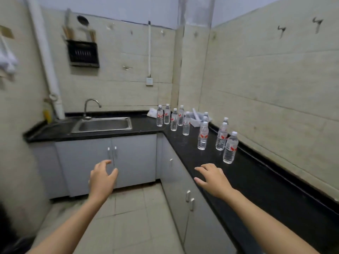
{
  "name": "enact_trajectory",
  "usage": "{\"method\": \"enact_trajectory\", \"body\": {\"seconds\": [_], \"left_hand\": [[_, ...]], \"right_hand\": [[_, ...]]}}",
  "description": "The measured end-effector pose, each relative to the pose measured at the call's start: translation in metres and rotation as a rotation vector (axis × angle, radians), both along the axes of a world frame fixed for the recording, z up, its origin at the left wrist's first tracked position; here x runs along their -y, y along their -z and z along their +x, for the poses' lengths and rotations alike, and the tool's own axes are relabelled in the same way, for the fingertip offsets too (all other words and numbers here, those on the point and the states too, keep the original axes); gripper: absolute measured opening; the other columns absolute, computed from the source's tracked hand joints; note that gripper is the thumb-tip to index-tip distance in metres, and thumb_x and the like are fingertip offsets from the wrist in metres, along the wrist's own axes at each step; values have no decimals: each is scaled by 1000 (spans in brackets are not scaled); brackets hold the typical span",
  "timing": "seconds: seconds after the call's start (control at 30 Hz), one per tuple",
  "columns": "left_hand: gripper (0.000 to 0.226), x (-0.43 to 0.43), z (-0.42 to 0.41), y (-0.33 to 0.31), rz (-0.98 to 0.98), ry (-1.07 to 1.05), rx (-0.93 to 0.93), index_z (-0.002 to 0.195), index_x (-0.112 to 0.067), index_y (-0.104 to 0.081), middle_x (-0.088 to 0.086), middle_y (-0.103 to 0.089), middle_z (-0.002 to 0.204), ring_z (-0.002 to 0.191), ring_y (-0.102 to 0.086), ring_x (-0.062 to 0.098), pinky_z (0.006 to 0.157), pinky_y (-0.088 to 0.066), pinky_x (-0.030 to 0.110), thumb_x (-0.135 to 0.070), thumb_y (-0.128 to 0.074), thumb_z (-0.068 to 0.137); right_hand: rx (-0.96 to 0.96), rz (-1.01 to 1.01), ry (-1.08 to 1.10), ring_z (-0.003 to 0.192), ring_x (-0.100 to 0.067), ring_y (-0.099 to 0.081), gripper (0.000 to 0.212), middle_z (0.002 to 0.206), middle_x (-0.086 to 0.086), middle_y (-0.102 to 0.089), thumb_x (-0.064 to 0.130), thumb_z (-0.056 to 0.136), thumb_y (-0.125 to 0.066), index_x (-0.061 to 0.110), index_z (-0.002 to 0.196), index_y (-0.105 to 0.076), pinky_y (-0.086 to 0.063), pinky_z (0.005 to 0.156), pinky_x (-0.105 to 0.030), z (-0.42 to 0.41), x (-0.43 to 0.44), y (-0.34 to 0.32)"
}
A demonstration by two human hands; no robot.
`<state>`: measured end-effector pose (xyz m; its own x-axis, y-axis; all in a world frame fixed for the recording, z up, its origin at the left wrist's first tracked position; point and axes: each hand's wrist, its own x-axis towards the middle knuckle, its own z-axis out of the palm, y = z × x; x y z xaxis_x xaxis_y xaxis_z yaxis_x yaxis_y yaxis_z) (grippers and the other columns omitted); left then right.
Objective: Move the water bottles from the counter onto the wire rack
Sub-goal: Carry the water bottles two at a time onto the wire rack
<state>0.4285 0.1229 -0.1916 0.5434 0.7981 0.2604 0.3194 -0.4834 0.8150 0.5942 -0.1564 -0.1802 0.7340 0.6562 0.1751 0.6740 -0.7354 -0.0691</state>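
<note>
Both hands point(103, 178) point(213, 177) spread, empty; farthest water bottles point(205, 116) half hidden, blurred.

Black L-shaped counter point(256, 180): upright water bottles point(202, 136), white basket point(197, 119), inset sink point(102, 124).

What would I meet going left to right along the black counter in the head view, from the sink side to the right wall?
Yellow bottle → faucet → sink → cluster of water bottles in the corner → white basket → nearest water bottle.
</note>
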Motion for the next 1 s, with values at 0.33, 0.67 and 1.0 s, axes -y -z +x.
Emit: {"method": "enact_trajectory", "body": {"seconds": [0.33,0.67,1.0], "left_hand": [[36,-113,-19,36,-72,-93,-29,119,2,-53,26,-52,126,116,-48,40,99,-37,47,-7,-56,84],[37,-197,57,45,-82,-48,-39,121,-1,-51,20,-50,131,120,-46,36,100,-37,45,-9,-56,85],[37,-336,202,30,-60,-56,-22,122,-3,-51,19,-49,130,122,-45,34,103,-36,45,-10,-56,86]], "right_hand": [[-68,-88,-61,133,-19,-31,49,138,-3,-43,43,92,-42,23,137,-38,-29,103,-34,9,-136,30],[-131,-57,-35,135,-18,-30,47,141,-1,-41,42,93,-41,24,137,-38,-29,104,-34,105,-225,43],[-207,43,-7,131,-18,-35,47,139,-1,-42,40,94,-41,21,137,-38,-30,104,-34,262,-366,53]]}}
